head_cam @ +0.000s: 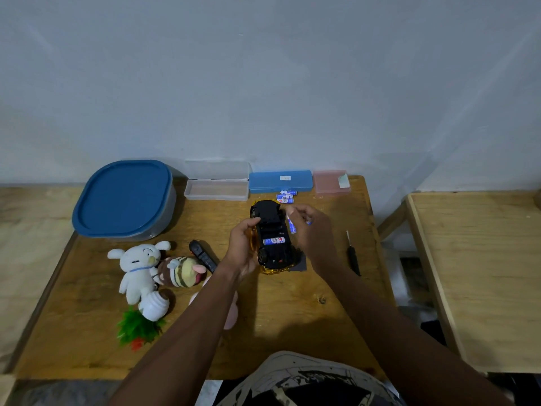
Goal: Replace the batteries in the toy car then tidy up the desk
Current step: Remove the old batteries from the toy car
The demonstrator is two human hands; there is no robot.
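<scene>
Yellow toy car flipped mid-frame, left hand gripping it, first battery seated, right hand pinching the second battery. Desk tidy-up looks unstarted.

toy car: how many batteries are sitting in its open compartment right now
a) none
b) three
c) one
c: a single blue-and-white seated battery lies across the open compartment of the upturned toy car, while the right hand pinches a second battery beside the car, not yet in.
</scene>
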